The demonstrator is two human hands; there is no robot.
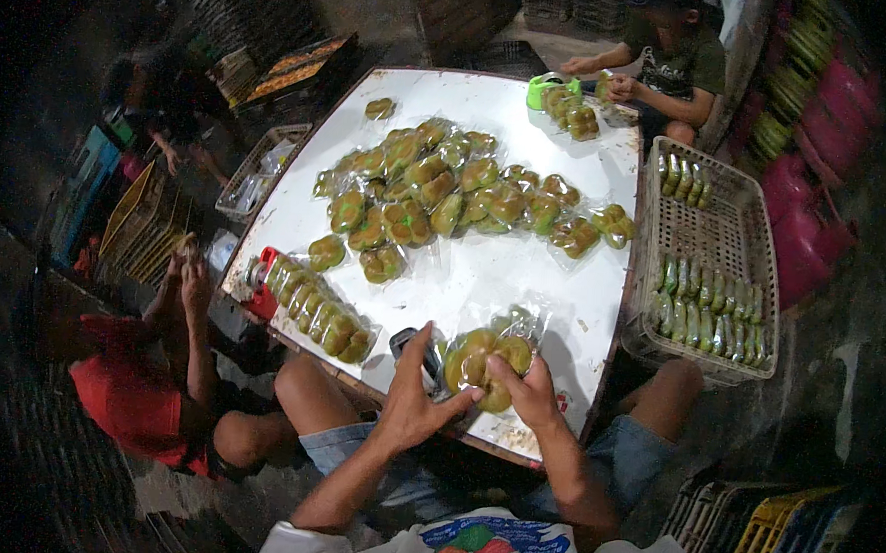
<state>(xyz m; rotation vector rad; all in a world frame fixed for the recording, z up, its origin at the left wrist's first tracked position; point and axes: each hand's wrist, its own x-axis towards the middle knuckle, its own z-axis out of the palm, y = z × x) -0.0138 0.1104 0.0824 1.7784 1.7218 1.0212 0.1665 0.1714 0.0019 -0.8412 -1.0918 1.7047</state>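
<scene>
A bagged cluster of greenish-brown buns (475, 356) in clear plastic is in front of me at the table's near edge. My right hand (532, 389) grips its right side, thumb pressed on top and the other fingers mostly hidden. My left hand (418, 400) is spread at its left, with the thumb tip against the bag's lower left. Between that thumb and the stretched fingers is a black device (411, 353), partly covered; its kind I cannot make out. To the left, a row of bagged buns (321, 310) stands packed beside a red tape dispenser (263, 275).
A pile of bagged buns (407, 190) covers the middle of the white table (296, 209). At right, a plastic crate (706, 225) holds rows of them. One co-worker (675, 63) handles bags by a green dispenser (545, 90); another person in red (136, 391) sits left.
</scene>
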